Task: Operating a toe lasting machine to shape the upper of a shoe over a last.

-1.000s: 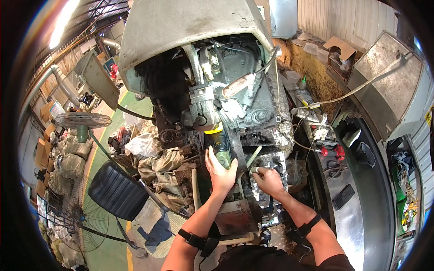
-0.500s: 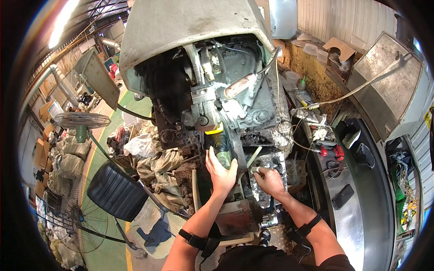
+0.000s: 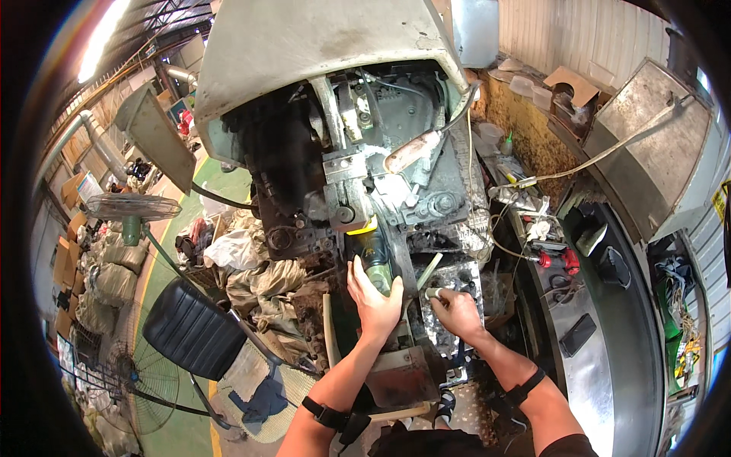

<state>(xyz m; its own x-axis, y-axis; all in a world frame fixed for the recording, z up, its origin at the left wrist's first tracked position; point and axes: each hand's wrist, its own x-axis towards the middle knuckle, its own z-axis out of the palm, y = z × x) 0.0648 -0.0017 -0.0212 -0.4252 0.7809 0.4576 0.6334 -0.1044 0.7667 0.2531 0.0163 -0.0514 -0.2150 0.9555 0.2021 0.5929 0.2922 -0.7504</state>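
The right hand (image 3: 459, 314) clenches a short pale rounded knob (image 3: 432, 292) while the left hand (image 3: 376, 308) grasps a green-and-black cylinder with a yellow band (image 3: 369, 247), seemingly steadying it just beside the grey metal block (image 3: 346, 196) beyond.

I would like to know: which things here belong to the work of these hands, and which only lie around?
Apparently in use:
- long green, black and yellow object, cupped by the left hand
- small pale cylindrical piece, in the right hand
- grey metal machine

Seemingly just lying about:
- flat black rectangular phone
- crumpled dark blue cloth
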